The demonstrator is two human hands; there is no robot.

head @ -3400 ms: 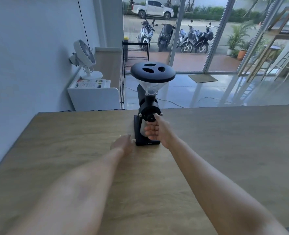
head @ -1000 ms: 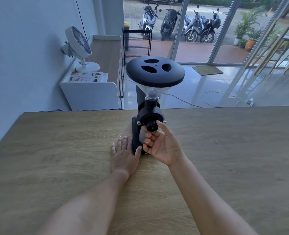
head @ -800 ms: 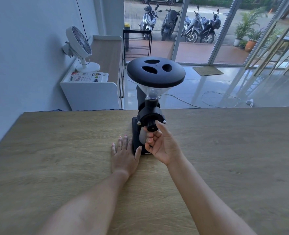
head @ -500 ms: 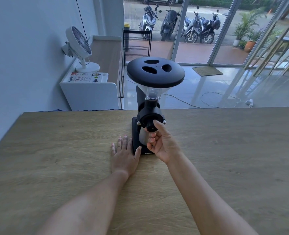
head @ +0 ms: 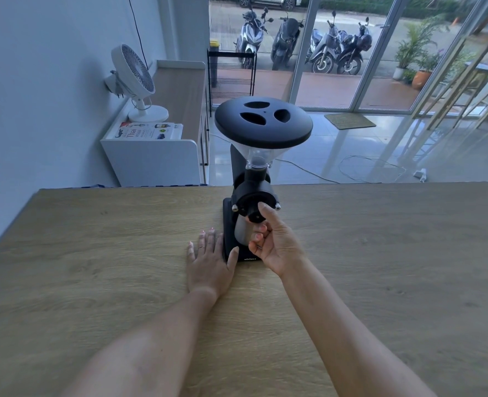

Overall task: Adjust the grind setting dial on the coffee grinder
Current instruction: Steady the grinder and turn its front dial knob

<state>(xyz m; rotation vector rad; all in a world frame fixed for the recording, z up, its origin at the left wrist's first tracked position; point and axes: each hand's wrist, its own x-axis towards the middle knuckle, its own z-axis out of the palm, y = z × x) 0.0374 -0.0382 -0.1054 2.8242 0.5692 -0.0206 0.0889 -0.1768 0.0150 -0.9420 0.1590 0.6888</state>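
Since half a second ago, my right hand point(head: 277, 242) has barely shifted, thumb and fingers pinching the small black round dial point(head: 255, 215) on the black coffee grinder point(head: 261, 130) at frame centre. Left hand point(head: 210, 260) lies flat, open, bracing its base. Top-heavy, I judge; grip the dial's rim.

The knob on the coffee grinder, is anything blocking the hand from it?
Nothing visible does. The right hand is already at the knob, thumb on its right side. The left hand lies flat on the table beside the grinder's base, out of the way.
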